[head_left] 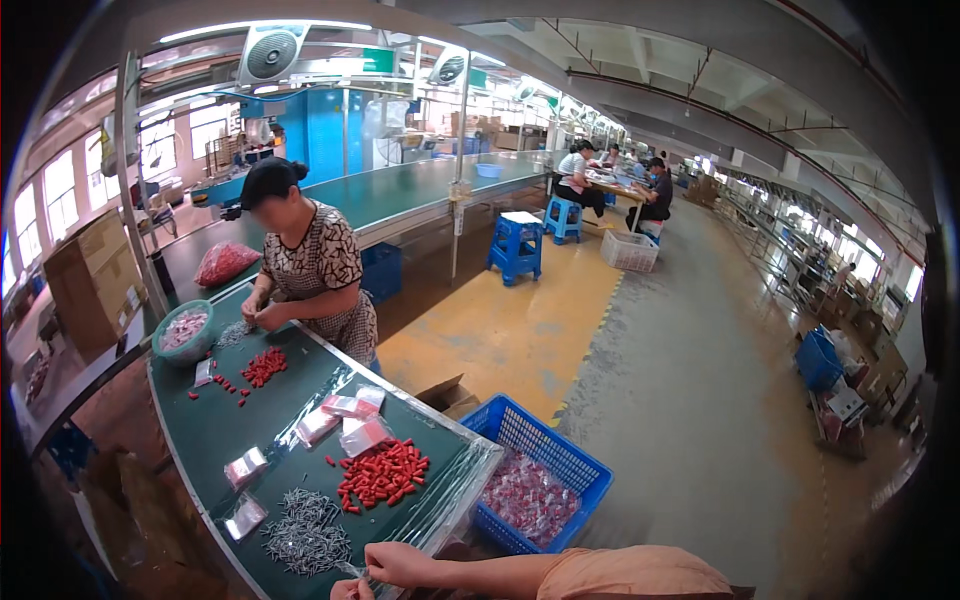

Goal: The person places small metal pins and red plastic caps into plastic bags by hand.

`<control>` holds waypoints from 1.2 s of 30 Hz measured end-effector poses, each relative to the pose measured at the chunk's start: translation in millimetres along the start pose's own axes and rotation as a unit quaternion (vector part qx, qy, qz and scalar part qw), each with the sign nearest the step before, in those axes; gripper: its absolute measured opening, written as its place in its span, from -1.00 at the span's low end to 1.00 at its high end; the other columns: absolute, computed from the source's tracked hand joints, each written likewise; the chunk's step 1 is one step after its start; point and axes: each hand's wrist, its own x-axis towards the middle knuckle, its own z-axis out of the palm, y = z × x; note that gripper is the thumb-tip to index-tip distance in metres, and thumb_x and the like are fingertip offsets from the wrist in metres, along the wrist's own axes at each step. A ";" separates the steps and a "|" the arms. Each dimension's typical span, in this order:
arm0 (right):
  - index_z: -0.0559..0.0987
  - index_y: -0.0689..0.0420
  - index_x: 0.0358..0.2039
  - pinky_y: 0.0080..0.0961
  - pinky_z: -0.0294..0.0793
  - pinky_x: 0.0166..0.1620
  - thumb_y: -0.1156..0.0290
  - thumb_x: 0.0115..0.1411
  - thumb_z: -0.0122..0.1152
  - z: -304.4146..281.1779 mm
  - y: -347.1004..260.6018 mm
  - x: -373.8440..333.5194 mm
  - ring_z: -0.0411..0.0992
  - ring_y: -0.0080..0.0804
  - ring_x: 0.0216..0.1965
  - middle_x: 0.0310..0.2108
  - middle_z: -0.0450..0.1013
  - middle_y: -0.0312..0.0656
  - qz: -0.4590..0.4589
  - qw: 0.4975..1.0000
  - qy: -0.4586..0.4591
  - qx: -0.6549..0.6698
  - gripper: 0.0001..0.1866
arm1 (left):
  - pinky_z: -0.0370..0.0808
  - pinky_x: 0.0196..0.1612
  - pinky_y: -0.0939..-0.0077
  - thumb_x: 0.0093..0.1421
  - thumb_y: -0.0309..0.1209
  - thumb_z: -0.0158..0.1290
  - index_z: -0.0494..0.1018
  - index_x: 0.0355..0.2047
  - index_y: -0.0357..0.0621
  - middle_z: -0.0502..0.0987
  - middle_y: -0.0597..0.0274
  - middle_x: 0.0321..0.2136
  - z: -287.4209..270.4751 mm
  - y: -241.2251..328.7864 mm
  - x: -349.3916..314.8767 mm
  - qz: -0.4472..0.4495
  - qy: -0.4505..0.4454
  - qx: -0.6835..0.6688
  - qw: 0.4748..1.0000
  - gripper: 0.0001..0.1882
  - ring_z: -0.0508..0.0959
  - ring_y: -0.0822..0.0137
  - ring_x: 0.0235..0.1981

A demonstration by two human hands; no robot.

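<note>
At the lower edge, my right hand (400, 563) is closed, its fingertips pinching what looks like a small clear plastic bag (350, 569). Only part of my left hand (352, 589) shows, closed below the right one at the same bag. Just left of my hands lies a loose pile of grey metal screws (305, 532) on the green tabletop (210, 440). Beyond it is a heap of red plastic wall plugs (385, 474). Packs of flat clear bags (365, 436) lie behind the plugs, and more bag packs (246, 515) rest left of the screws.
A blue basket (590, 478) full of filled bags stands right of the table. Across the table a co-worker (315, 260) handles small parts beside red plugs (265, 366) and a green bowl (205, 345). Blue stools (516, 248) and a white crate (630, 250) stand farther off.
</note>
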 end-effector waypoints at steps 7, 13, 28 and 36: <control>0.52 0.19 -0.38 -0.32 0.38 -0.31 0.31 0.08 0.19 4.0 -13.6 -7.9 0.43 -0.16 -0.39 -0.44 0.45 -0.03 -0.073 0.997 -0.021 0.034 -0.79 | 0.40 -0.33 0.56 0.24 -0.34 0.07 0.41 -0.39 -0.26 0.46 0.31 -0.47 -1.7 -26.8 6.2 -0.066 -0.028 -0.086 0.994 -0.79 0.40 0.48 -0.43; 0.50 0.16 -0.42 -0.25 0.34 -0.33 0.24 0.13 0.12 13.7 -16.4 -3.7 0.39 -0.08 -0.42 -0.47 0.43 0.00 -0.111 0.991 -0.075 -0.012 -0.77 | 0.39 -0.31 0.52 0.24 -0.39 0.04 0.36 -0.35 -0.26 0.44 0.27 -0.46 -8.3 -57.1 3.6 -0.101 -0.019 -0.035 0.994 -0.83 0.41 0.41 -0.42; 0.42 0.18 -0.43 -0.27 0.47 -0.29 0.55 -0.05 0.08 48.5 7.1 102.0 0.46 -0.09 -0.33 -0.38 0.36 -0.05 -0.203 0.946 0.026 -0.253 -0.88 | 0.41 -0.20 0.44 0.17 -0.43 0.09 0.50 -0.28 -0.33 0.54 0.17 -0.37 -49.2 -28.5 -17.7 -0.263 0.101 -0.030 0.959 -0.81 0.47 0.30 -0.34; 0.53 0.16 -0.49 -0.30 0.50 -0.36 0.44 0.02 0.10 6.2 19.3 107.5 0.50 -0.15 -0.42 -0.47 0.47 -0.09 -0.176 0.951 0.070 -0.243 -0.91 | 0.42 -0.32 0.62 0.11 -0.46 0.10 0.57 -0.36 -0.28 0.58 0.26 -0.49 -27.4 -24.5 9.4 -0.156 0.087 -0.043 0.983 -0.86 0.51 0.50 -0.45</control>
